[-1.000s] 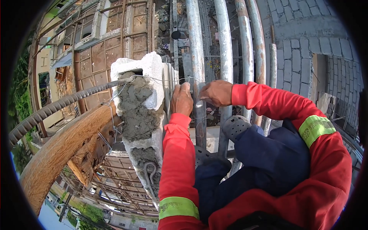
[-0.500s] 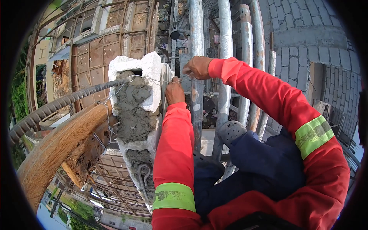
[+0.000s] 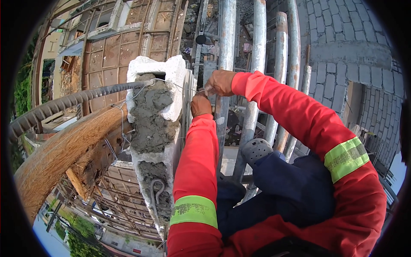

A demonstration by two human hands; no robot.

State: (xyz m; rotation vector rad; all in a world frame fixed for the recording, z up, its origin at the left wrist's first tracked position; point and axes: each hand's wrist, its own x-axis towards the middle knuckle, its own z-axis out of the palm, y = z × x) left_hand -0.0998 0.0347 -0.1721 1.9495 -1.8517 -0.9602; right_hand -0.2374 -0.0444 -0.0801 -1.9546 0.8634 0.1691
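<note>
2 hands (image 3: 200, 105) (image 3: 220, 82) pinching wire (image 3: 182, 87), lime-banded sleeves (image 3: 197, 160)

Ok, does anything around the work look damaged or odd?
Yes: left of the white block, the rough wood under the brown post looks broken, with a pale splinter jutting out. The block's mortar is lumpy. Nothing odd shows in the wire before the right hand hides it.

Metal pipes (image 3: 259, 40), grey block wall (image 3: 349, 51)
</note>
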